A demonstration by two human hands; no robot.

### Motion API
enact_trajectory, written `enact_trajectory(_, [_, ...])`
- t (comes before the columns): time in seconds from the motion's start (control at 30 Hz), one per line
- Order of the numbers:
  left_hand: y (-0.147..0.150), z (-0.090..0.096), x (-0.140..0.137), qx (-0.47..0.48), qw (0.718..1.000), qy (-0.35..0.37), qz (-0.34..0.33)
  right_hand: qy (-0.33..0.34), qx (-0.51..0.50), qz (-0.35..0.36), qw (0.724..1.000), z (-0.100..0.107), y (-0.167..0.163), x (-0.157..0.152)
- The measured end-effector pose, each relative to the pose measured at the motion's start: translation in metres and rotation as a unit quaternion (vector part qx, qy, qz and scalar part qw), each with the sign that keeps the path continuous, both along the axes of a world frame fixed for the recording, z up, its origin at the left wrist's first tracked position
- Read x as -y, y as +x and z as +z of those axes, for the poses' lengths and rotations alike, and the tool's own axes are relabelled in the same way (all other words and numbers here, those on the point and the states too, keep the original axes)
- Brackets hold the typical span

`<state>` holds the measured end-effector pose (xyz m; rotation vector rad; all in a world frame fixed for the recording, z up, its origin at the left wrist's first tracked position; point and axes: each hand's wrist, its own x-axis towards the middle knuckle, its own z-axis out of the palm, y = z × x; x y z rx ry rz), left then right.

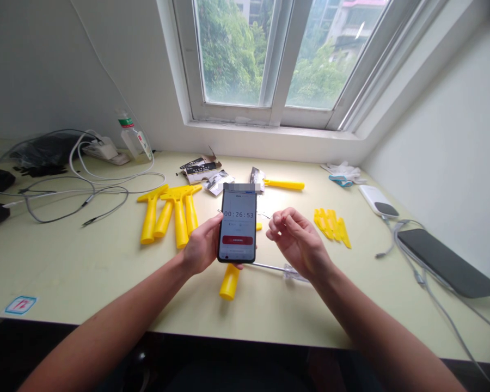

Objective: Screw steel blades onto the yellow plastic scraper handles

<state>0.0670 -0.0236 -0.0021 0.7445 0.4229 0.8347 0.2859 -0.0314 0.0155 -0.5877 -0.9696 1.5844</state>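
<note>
My left hand (202, 245) is wrapped round a smartphone (237, 226), held upright above the table with its screen towards me. The screen reads 00:26:53 above a red button. To the right of the phone, my right hand (296, 234) is raised with its fingers curled in and the thumb against them; nothing shows in it. Below the phone lies a yellow handle (229, 283), its upper part hidden. A screwdriver (269, 267) with a clear handle lies partly behind my right hand. Several yellow T-shaped scrapers (182, 218) lie left of my left hand.
Yellow flat pieces (332, 226) lie at right, near a white device (378, 200) and a dark slab (449, 261) with cables. Torn packaging (202, 171) and another yellow handle (286, 185) lie behind the phone. A bottle (134, 139) and tangled cables (93, 188) are at left.
</note>
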Motion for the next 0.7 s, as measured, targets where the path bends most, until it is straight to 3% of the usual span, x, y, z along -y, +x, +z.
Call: enact_trajectory(0.7, [0.0007,-0.0004,0.0002,-0.03,0.999,-0.01,0.014,0.005,-0.015,0.027,1.0,-0.0014,-0.0007,0.0003])
